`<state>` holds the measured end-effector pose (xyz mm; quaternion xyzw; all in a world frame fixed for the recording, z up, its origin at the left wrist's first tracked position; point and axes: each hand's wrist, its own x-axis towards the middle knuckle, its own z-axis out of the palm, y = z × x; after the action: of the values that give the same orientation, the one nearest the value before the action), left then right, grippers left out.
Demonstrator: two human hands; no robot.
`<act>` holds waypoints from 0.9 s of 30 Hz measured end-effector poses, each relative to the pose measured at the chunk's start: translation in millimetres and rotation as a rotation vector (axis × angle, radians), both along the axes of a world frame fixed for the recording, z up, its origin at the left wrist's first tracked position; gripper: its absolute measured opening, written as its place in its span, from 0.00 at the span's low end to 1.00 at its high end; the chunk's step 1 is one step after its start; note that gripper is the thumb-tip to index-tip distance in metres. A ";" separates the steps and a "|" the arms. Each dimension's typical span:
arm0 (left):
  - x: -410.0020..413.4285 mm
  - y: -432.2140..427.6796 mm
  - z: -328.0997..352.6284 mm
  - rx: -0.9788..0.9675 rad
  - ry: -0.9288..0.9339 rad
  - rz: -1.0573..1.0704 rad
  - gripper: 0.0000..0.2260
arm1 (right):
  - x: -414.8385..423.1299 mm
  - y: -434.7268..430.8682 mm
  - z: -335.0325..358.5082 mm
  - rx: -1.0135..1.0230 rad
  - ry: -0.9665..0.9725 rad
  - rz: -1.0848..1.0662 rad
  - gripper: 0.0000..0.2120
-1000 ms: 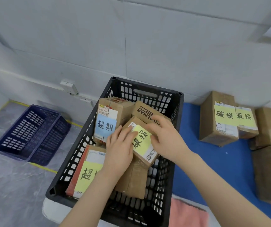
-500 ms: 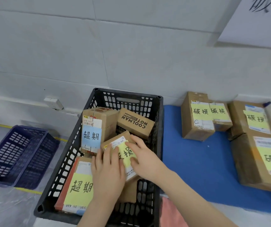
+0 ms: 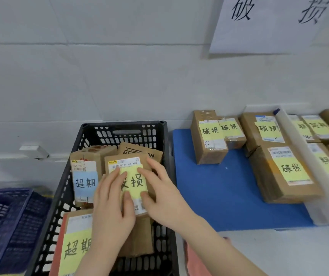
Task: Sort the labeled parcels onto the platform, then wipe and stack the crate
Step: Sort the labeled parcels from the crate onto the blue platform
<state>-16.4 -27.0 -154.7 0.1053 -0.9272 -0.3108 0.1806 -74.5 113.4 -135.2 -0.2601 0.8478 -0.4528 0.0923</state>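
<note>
A black slotted crate (image 3: 120, 125) stands in front of me with several cardboard parcels inside. Both hands hold a small parcel with a yellow label (image 3: 134, 181) over the crate's middle. My left hand (image 3: 111, 208) grips its left side, fingers across the label and thumb on the front. My right hand (image 3: 161, 194) grips its right edge, thumb on the lower label. Beside it stand a blue-labelled parcel (image 3: 85, 183), a flat yellow-labelled parcel (image 3: 76, 248) and a printed brown box (image 3: 139, 152). The blue platform (image 3: 219, 194) lies right of the crate.
Several yellow-labelled parcels (image 3: 288, 170) sit on the platform's back and right, split by a long white bar (image 3: 303, 166). A white sign (image 3: 269, 22) hangs on the wall above. Stacked blue crates (image 3: 6, 226) stand at left. A pink cloth (image 3: 197, 259) lies beside the black crate.
The yellow-labelled parcel has turned from tilted to square-on between my hands and risen a little. My view has swung up and right, showing more of the platform and the sign.
</note>
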 end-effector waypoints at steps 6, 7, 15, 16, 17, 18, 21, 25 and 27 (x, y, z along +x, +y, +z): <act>-34.8 51.5 43.6 -0.026 0.156 -0.243 0.19 | -3.4 63.3 40.2 -0.066 0.027 -0.217 0.25; -40.4 63.6 46.6 -0.026 0.165 -0.286 0.19 | -3.4 76.3 43.6 -0.059 0.037 -0.260 0.25; -54.9 160.4 36.7 0.026 0.162 -0.503 0.18 | 14.5 177.4 34.6 -0.049 0.047 -0.490 0.23; -54.9 171.3 33.4 0.026 0.140 -0.515 0.18 | 14.6 189.5 32.0 -0.053 0.030 -0.495 0.23; -55.4 182.1 29.6 0.030 0.115 -0.520 0.19 | 13.8 201.5 28.7 -0.047 0.017 -0.492 0.23; -55.9 192.9 25.4 0.036 0.089 -0.516 0.19 | 12.1 213.6 24.1 -0.031 0.006 -0.479 0.22; -57.7 223.8 9.2 0.056 0.004 -0.483 0.17 | 3.2 247.7 6.0 0.046 -0.030 -0.435 0.22; -64.7 254.5 -22.8 0.041 -0.073 -0.489 0.17 | -14.9 282.9 -20.8 0.155 -0.065 -0.379 0.23; -70.4 263.8 -37.4 0.055 -0.105 -0.467 0.15 | -24.4 292.0 -29.9 0.196 -0.073 -0.342 0.23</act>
<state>-86.9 236.7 -192.1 -0.0909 -0.9257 -0.3633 0.0526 -98.9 405.4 -165.1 -0.0855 0.9157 -0.3865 0.0695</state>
